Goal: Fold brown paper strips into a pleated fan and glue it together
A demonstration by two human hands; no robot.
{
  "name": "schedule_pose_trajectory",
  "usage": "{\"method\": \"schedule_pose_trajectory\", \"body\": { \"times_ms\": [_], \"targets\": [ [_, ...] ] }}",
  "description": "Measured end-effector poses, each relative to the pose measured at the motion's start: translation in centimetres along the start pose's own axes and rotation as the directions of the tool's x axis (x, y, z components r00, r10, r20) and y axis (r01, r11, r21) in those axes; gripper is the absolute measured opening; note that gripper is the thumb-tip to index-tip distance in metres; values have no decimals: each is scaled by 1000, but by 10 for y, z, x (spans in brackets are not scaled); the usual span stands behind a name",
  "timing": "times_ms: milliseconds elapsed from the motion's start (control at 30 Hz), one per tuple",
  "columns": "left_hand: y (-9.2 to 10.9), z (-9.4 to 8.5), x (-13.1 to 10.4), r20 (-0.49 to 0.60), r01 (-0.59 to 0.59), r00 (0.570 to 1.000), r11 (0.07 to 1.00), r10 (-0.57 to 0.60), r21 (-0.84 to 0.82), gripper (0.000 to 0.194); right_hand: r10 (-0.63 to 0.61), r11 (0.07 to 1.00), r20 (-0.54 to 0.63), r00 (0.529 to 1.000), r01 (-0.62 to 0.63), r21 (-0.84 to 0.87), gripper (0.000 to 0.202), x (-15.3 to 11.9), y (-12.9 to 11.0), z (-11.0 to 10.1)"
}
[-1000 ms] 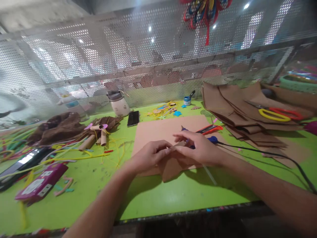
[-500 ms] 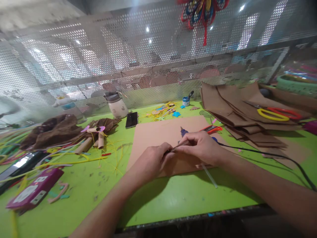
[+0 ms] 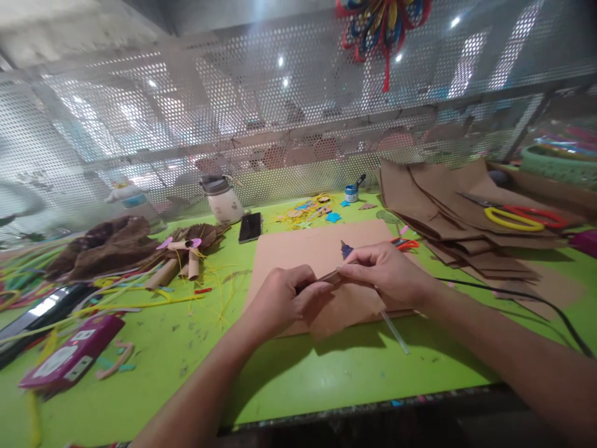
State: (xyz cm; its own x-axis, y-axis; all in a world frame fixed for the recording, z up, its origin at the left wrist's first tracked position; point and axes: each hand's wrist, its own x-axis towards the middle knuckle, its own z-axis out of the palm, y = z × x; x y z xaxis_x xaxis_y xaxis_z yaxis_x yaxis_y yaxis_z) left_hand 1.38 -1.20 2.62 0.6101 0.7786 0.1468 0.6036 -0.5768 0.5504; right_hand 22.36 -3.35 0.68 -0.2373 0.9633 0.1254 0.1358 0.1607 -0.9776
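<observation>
Between my two hands is a piece of brown paper (image 3: pixel 345 310), pinched along its folded or rolled upper edge, with a flap hanging toward me. My left hand (image 3: pixel 285 295) is closed on the left end of that edge. My right hand (image 3: pixel 387 269) grips the right part with thumb and fingers. Beneath them lies a flat tan cardboard sheet (image 3: pixel 289 255). Just behind my right hand the dark blue tip of a glue gun (image 3: pixel 346 250) shows; its body is hidden. A clear glue stick (image 3: pixel 395 333) pokes out below my right wrist.
Brown paper sheets (image 3: pixel 433 199) are stacked at right, with yellow-handled scissors (image 3: pixel 513 218) on top. A black cord (image 3: pixel 508 292) crosses the right side. A phone (image 3: pixel 250 228), a jug (image 3: pixel 222 199) and paper rolls (image 3: pixel 163 274) stand left. Behind is a perforated metal screen (image 3: pixel 298 137).
The brown paper has turned so its flap now hangs open toward me. My left hand has shifted slightly left, away from the right one. The view has shifted a little.
</observation>
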Motion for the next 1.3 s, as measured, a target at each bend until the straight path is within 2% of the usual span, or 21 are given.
{"method": "schedule_pose_trajectory", "body": {
  "times_ms": [67, 233, 400, 533, 633, 700, 733, 800, 867, 900, 967, 1033, 1200, 1300],
  "targets": [
    [-1, -3, 1, 37, 14, 999, 999, -12, -41, 38, 14, 1000, -4, 1000, -14, -22, 35, 1, 2, -4],
    [-2, -13, 1, 170, -74, 982, 993, 88, -90, 28, -8, 993, -1, 1000, 8, -116, 35, 4, 6, -13],
    [-4, -16, 0, 253, -6, 966, 984, 52, -177, 31, -2, 989, 17, 1000, 5, -148, 38, 4, 3, -14],
    [-6, -17, -1, 268, 61, 963, 963, 13, -264, 30, 36, 999, 11, 999, -36, -39, 35, 3, 1, -14],
    [-8, -15, -2, 321, 172, 947, 868, -16, -466, 28, 66, 983, -32, 997, -60, 175, 36, 3, -2, -15],
    [-9, -12, -2, 357, 240, 934, 755, -8, -610, 25, 73, 948, -53, 996, -53, 313, 35, 3, -5, -14],
    [-9, -9, -2, 372, 267, 928, 681, 8, -681, 24, 70, 935, -25, 997, -56, 351, 34, 2, -6, -12],
    [-10, -3, -2, 403, 318, 913, 515, 59, -796, 21, 31, 924, 119, 992, -74, 374, 34, -2, -11, -8],
    [-12, 2, -2, 442, 366, 889, 389, 123, -845, 22, -51, 929, 298, 953, -64, 364, 40, -6, -15, -2],
    [-13, 4, -3, 464, 390, 873, 356, 150, -850, 24, -98, 932, 364, 926, -42, 360, 41, -8, -18, 0],
    [-13, 6, -4, 507, 431, 842, 338, 185, -837, 28, -165, 944, 434, 885, 14, 331, 38, -11, -22, 2],
    [-12, 8, -5, 533, 453, 822, 339, 199, -825, 28, -195, 956, 457, 868, 62, 288, 32, -12, -24, 3],
    [-9, 17, -5, 579, 485, 743, 325, 336, -812, 33, -213, 948, 395, 894, 93, 303, 19, -12, -20, 5],
    [-12, 21, -4, 564, 455, 738, 343, 371, -822, 36, -215, 932, 395, 893, 66, 357, 17, -10, -13, 8]
  ]
}}
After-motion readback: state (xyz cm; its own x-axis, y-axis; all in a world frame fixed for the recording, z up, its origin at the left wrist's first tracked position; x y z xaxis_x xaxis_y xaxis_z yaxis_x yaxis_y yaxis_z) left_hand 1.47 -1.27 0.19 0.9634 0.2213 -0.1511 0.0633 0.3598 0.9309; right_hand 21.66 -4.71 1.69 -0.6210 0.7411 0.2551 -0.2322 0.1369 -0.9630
